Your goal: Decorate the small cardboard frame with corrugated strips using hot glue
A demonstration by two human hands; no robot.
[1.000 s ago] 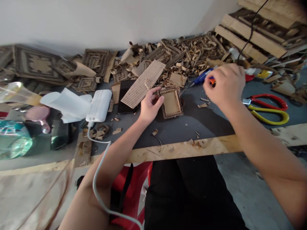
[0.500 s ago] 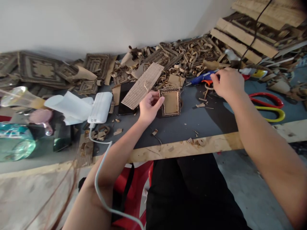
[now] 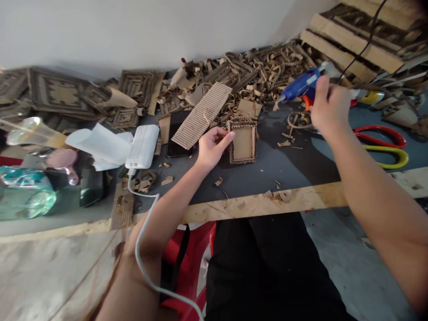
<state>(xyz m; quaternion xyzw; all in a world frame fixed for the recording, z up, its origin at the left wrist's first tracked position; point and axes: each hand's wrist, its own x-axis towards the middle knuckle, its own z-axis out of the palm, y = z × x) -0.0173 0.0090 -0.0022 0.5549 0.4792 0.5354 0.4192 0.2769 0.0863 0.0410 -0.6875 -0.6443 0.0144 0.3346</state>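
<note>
**Fingers Closed on Two Articles, One per Hand**

Left hand [image 3: 214, 149]: thumb and fingers pinching the ten-o'clock edge of a small rectangular brown corrugated-cardboard frame [image 3: 243, 141], on the dark grey tabletop [image 3: 245, 180]; right hand [image 3: 331, 110]: fingers wrapped round a blue plastic glue gun [image 3: 298, 87] with orange trigger [image 3: 306, 103], at the frame's two o'clock, nozzle towards eight; about the frame: ribbed tan cardboard strip [image 3: 200, 117], ten o'clock; heap of curled brown cardboard scraps [image 3: 234, 69], twelve; red-and-yellow-handled scissors [image 3: 399, 145], three; white rectangular power bank [image 3: 143, 147], nine.

Above the lap [image 3: 267, 267], a head-worn camera looks forward and down, at close range, over left hand [image 3: 214, 146], right hand [image 3: 331, 106] and table [image 3: 247, 177] toward the wall [image 3: 150, 31].
</note>
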